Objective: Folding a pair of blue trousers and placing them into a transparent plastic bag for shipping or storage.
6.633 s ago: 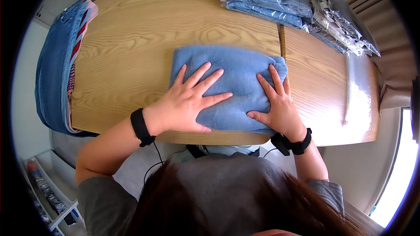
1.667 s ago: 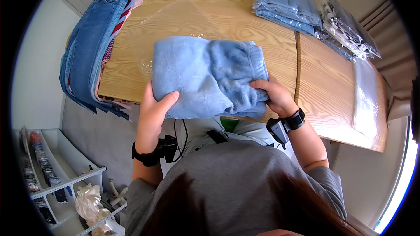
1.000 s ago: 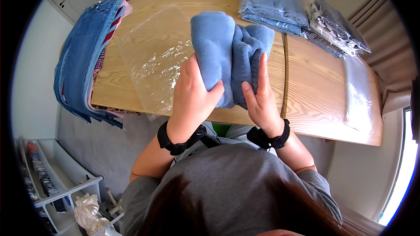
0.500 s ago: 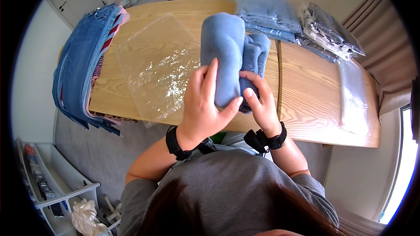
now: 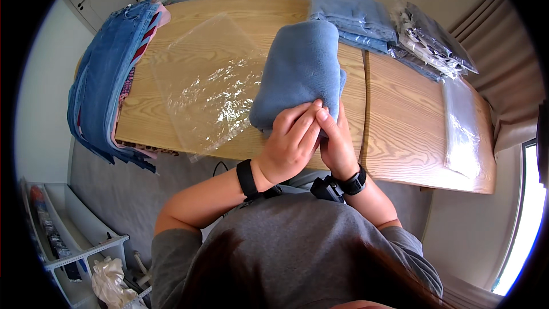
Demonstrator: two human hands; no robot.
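A folded bundle of soft blue plush cloth (image 5: 300, 68) is held up over the table in front of me. My left hand (image 5: 291, 140) is closed at its near edge, fingertips pinching the fabric. Beside it, my right hand (image 5: 338, 142) grips the same edge, its thumb on top and its other fingers partly hidden behind the cloth. The two hands touch at the fingertips. A flat clear plastic bag (image 5: 200, 80) lies on the wooden table (image 5: 389, 131), just left of the bundle and partly covered by it.
Several jeans and other clothes (image 5: 108, 74) hang over the table's left end. Bagged blue folded items (image 5: 351, 17) and bagged dark and white items (image 5: 434, 40) are stacked at the far right. Clear bags (image 5: 460, 131) lie near the right edge. A white bin unit (image 5: 86, 252) stands lower left.
The bundle has turned so that a broad, flat face shows instead of its rolled folds. My left hand has shifted right and down, and both hands have come together at the near edge.
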